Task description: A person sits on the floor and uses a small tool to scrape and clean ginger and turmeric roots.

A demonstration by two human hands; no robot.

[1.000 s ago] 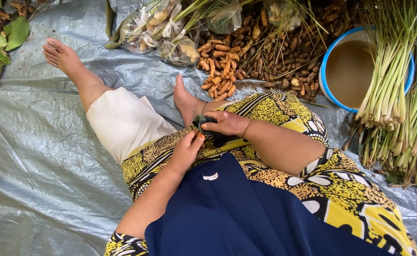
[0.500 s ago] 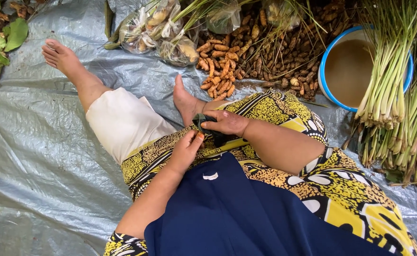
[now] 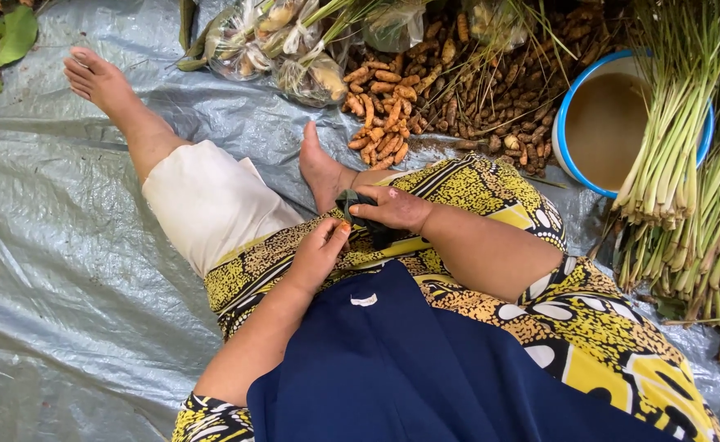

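Dark cloth pouch (image 3: pixel 358 206) sat on the person's lap, right hand (image 3: pixel 397 209) fingers pinching it, left hand (image 3: pixel 320 250) fingers curled at its edge; turmeric roots (image 3: pixel 383 123) lay untouched beyond.

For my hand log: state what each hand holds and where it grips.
The right hand pinches a small dark pouch-like thing by its upper edge. The left hand touches its lower part; whether it grips cannot be told.

Orange turmeric roots (image 3: pixel 380 123), lemongrass bundles (image 3: pixel 671 139) and a blue-rimmed basin (image 3: pixel 568 115) sit on grey tarpaulin (image 3: pixel 57 270).
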